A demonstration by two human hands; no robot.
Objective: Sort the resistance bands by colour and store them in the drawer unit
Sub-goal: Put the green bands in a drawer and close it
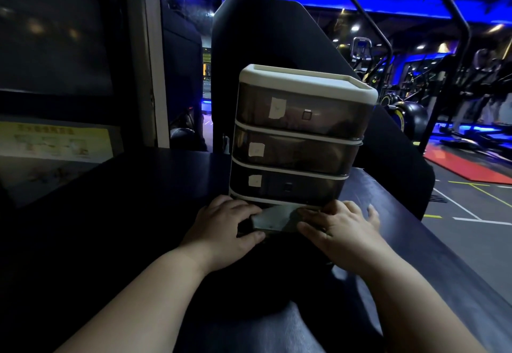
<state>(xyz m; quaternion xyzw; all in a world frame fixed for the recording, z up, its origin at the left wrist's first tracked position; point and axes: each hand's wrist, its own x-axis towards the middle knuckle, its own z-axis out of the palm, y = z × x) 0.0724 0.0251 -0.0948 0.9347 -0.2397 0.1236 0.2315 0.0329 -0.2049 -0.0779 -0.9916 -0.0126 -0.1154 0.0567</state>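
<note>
A drawer unit (pixel 299 131) with a pale frame and four smoky dark drawers stands upright on the dark tabletop (pixel 138 200), directly in front of the person. The top three drawers sit flush, each with a small paper label (pixel 277 107) on its front. The bottom drawer (pixel 279 219) juts out toward the person.

The left hand (pixel 224 228) grips the drawer's left end, fingers curled over its top edge and thumb against its front. The right hand (pixel 340 228) grips the right end the same way.

No resistance bands show anywhere. The light is dim and the drawer fronts are dark, so they may be inside, but that cannot be told from here.

The step in hand looks like working the bottom drawer, either drawing it open to load it or pushing it home after filling; which one cannot be told. Either way, the next move calls for an even push or pull from both hands so the drawer runs straight on its rails, without dragging the light unit across the tabletop.
</note>
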